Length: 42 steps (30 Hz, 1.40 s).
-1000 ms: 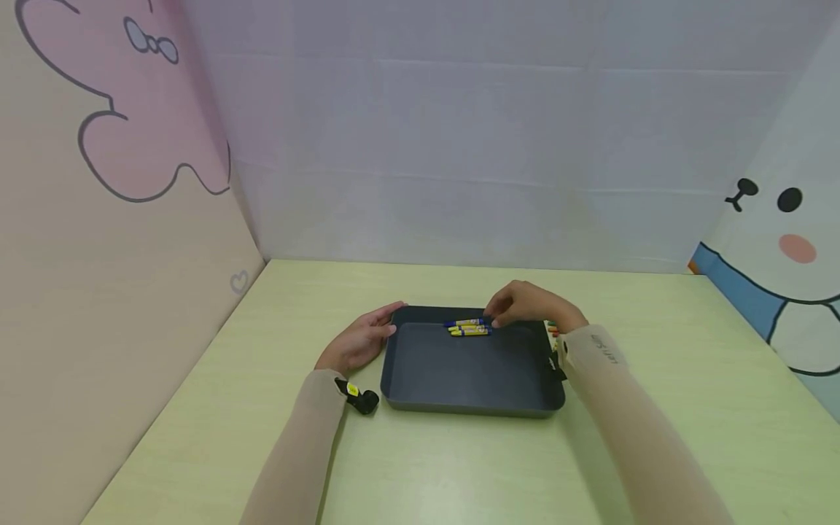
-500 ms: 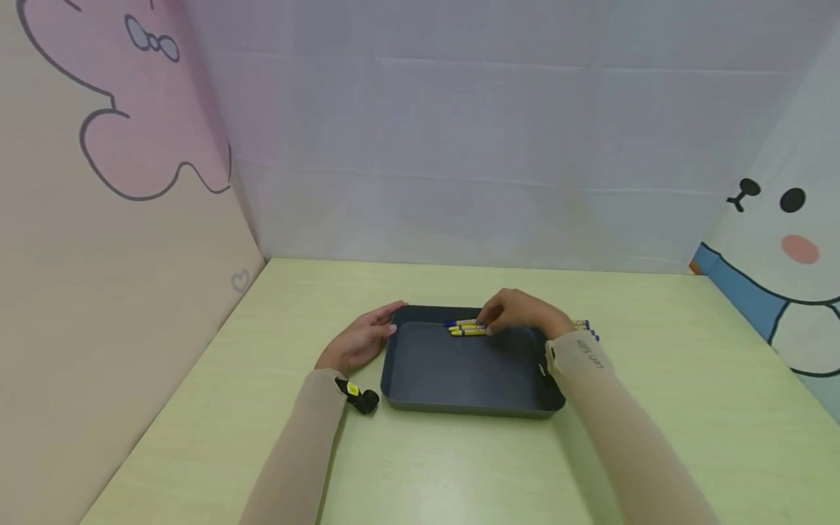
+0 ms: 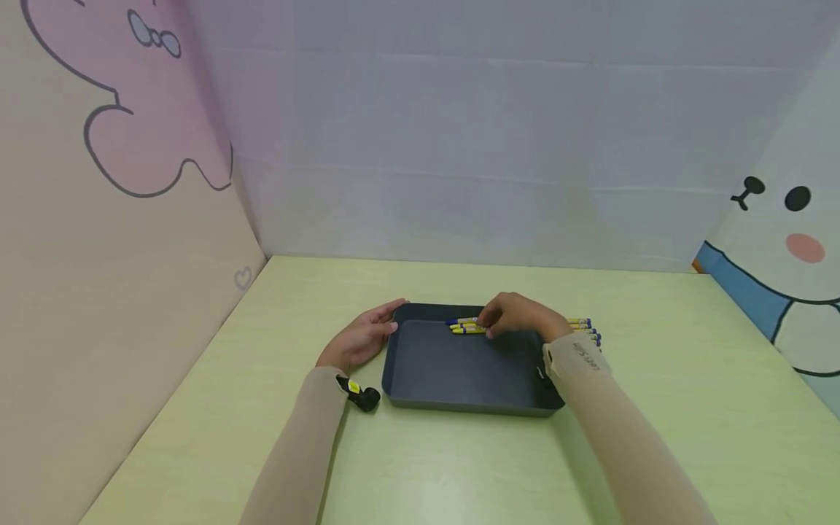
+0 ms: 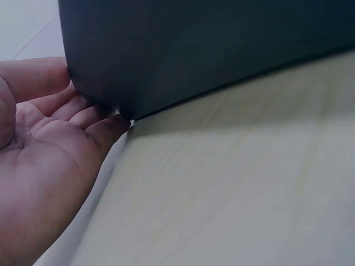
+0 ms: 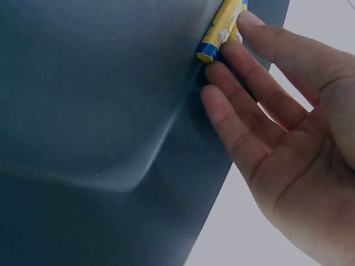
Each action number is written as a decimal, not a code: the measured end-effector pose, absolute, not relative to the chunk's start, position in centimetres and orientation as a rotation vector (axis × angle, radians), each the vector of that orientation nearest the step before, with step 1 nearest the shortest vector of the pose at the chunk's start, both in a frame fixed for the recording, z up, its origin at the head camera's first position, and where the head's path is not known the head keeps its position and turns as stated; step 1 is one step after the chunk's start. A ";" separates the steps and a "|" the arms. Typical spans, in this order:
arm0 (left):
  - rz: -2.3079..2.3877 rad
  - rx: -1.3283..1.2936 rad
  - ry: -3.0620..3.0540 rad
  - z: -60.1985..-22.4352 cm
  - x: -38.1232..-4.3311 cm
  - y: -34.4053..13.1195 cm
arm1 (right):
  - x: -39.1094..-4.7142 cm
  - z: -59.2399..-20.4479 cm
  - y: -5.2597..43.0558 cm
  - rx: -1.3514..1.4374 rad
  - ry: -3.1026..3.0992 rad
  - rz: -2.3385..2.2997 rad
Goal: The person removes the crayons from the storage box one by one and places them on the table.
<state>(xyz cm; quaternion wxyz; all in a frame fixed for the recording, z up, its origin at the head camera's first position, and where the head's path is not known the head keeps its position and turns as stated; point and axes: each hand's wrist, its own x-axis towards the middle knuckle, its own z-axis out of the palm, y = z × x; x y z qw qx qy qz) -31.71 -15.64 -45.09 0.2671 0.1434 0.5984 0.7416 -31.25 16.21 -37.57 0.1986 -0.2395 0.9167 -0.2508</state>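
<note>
A dark grey tray (image 3: 469, 379) lies on the table. My left hand (image 3: 359, 341) grips its far left corner, thumb at the left wall and fingers round the outside; in the left wrist view these fingers reach to the tray's lower edge. My right hand (image 3: 521, 317) is over the tray's far side. Thumb and forefinger pinch the end of a crayon (image 5: 221, 27) with a yellow wrapper and blue bands. In the head view several crayons (image 3: 464, 330), one blue-tipped and others yellow-tipped, lie side by side along the far wall, their right ends hidden behind the right hand.
More yellow-wrapped crayons (image 3: 584, 326) with blue ends lie on the table (image 3: 656, 379) right of the tray, partly covered by the right wrist. White sheeting (image 3: 420, 160) rises at the back, and panels with cartoon drawings stand on both sides.
My right hand has moved a little left and down along the crayons, and its forearm has shifted left, showing more of the crayons beside the tray. The left hand stays at the tray.
</note>
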 end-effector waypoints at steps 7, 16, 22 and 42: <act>1.998 0.400 1.616 -45.1 -31.8 -15.7 | -31.0 -37.8 16.0 -0.674 2.579 -0.682; 2.002 0.387 1.620 -45.1 -31.7 -15.5 | -30.6 -38.0 15.4 -0.714 2.628 -0.609; 2.009 0.372 1.612 -45.2 -31.7 -15.4 | -30.6 -38.5 15.4 -0.739 2.649 -0.596; 2.002 0.381 1.601 -45.0 -31.8 -15.5 | -30.4 -39.6 15.8 -0.728 2.674 -0.691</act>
